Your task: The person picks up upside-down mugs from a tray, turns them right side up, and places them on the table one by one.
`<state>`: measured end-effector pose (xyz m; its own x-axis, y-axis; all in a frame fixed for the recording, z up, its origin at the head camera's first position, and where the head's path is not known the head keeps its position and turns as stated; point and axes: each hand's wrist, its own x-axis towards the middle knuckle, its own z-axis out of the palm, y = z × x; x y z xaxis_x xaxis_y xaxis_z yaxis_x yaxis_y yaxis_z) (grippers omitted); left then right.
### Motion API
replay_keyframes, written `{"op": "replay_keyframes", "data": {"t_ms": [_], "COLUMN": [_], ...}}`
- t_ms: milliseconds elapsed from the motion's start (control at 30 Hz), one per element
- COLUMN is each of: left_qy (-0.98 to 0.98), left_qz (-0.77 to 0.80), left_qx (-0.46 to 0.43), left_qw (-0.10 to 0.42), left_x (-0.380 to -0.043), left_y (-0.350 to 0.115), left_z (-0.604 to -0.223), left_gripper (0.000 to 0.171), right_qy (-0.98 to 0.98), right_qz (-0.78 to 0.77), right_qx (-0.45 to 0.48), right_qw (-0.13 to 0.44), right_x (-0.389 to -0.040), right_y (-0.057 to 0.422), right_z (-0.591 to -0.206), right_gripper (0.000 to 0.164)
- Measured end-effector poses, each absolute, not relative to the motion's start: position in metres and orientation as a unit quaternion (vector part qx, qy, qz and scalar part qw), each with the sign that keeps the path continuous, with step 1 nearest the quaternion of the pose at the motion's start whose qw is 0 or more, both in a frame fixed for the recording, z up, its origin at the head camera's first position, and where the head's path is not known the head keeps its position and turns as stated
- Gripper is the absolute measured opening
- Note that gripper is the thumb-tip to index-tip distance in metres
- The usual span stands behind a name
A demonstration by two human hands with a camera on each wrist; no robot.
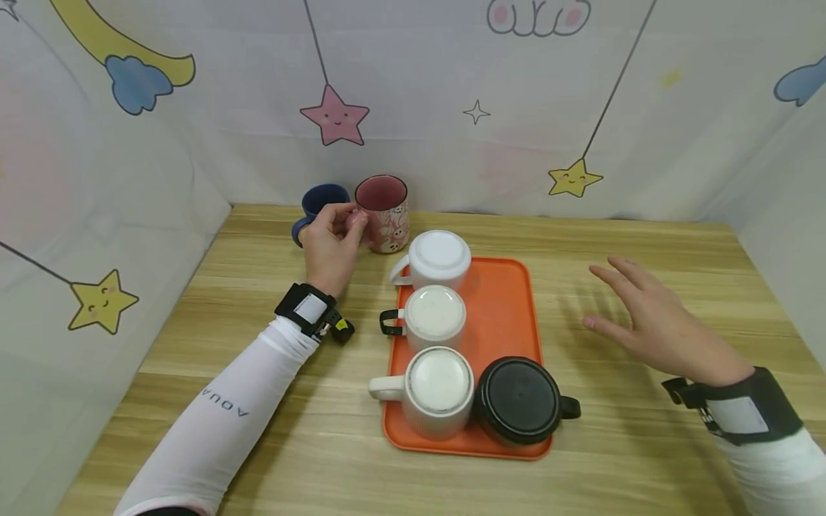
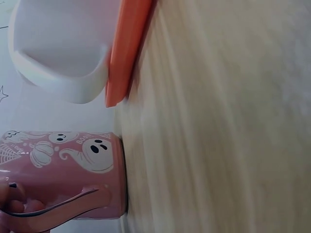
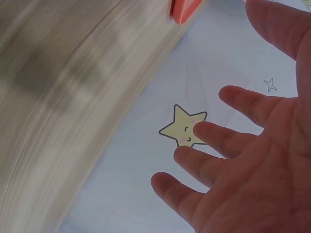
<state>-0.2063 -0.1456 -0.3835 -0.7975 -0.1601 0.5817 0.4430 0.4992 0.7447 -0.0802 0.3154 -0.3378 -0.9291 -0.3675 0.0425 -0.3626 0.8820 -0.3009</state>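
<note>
At the back of the table a pink mug [image 1: 390,222] with white ghost and pumpkin drawings stands upright. My left hand [image 1: 332,247] pinches its handle between thumb and fingers; in the left wrist view the fingertips sit at the handle [image 2: 68,211]. Just left of it, partly behind that hand, is a blue mug [image 1: 323,197]. An orange tray [image 1: 500,308] carries upside-down mugs: a white mug [image 1: 440,258], a white mug with a black handle [image 1: 435,315], a cream mug [image 1: 439,390] and a black mug [image 1: 519,401]. My right hand [image 1: 658,322] hovers right of the tray, fingers spread, holding nothing.
The wooden table [image 1: 310,459] meets a pale fabric backdrop [image 1: 439,158] printed with stars right behind the pink and blue mugs. Handles of the mugs on the tray's left side stick out past its left edge; the black mug's handle points right, beyond the tray's edge.
</note>
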Motion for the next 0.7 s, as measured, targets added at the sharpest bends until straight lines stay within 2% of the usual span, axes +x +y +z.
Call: {"op": "replay_keyframes", "data": {"t_ms": [233, 467, 700], "left_qy": [-0.833, -0.863, -0.901], "left_qz": [-0.462, -0.402, -0.329], "left_qx": [-0.081, -0.095, -0.156], "left_qw": [0.293, 0.292, 0.237], "left_x": [-0.203, -0.183, -0.160], "left_y": [-0.153, -0.164, -0.173], "left_z": [-0.381, -0.369, -0.356], "left_gripper": [0.040, 0.054, 0.065], "right_qy": [0.970, 0.968, 0.964], "right_qz": [-0.155, -0.160, -0.172], "right_qx": [-0.186, -0.192, -0.199], "right_qw": [0.010, 0.024, 0.045], "right_x": [-0.078, -0.072, -0.060], "right_y": [0.316, 0.315, 0.313], "right_z": [-0.337, -0.331, -0.322], "right_gripper": [0.088, 0.089, 0.088]}}
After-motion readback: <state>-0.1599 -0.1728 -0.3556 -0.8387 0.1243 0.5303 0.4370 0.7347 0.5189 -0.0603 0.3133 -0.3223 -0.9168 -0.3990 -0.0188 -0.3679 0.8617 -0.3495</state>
